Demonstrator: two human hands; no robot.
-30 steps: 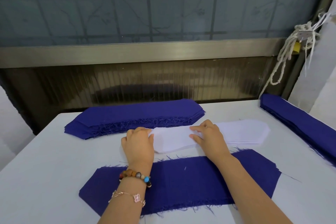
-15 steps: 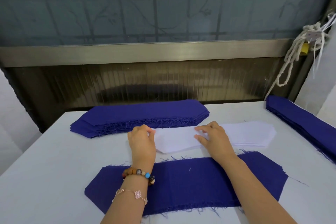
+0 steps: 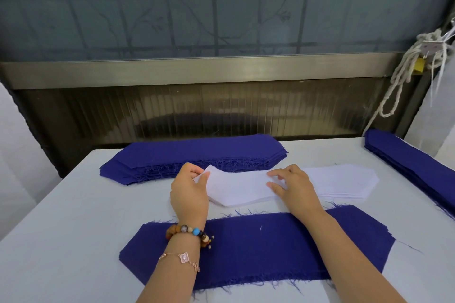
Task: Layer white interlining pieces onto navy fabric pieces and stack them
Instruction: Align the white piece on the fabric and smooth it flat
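– On the near part of the white tabletop (image 3: pixel 73 229), what is entered?

– Item one: single navy fabric piece (image 3: pixel 258 246), long, with angled ends and frayed edges, lying flat. Both forearms cross above it.

– And beyond it?

– Item two: stack of white interlining pieces (image 3: pixel 339 182), of the same long shape. It lies between item one and item three, the far stack of navy fabric pieces (image 3: pixel 197 155). Item four: a second navy stack (image 3: pixel 413 160) along the right table edge.

– Hands?

– Left hand (image 3: pixel 189 192): thumb and fingers pinch the left end of the top interlining piece (image 3: pixel 236 179), and that end is raised off the stack. Right hand (image 3: pixel 295 187): fingers loosely extended, tips resting on the same piece near its middle, gripping nothing visible.

– Sundries?

– Multicoloured beaded bracelet (image 3: pixel 189 231) and thin gold chain bracelet with a flower charm (image 3: pixel 183 257), both on the left wrist. Pale knotted rope (image 3: pixel 398 81), hanging at the right end of the window frame.
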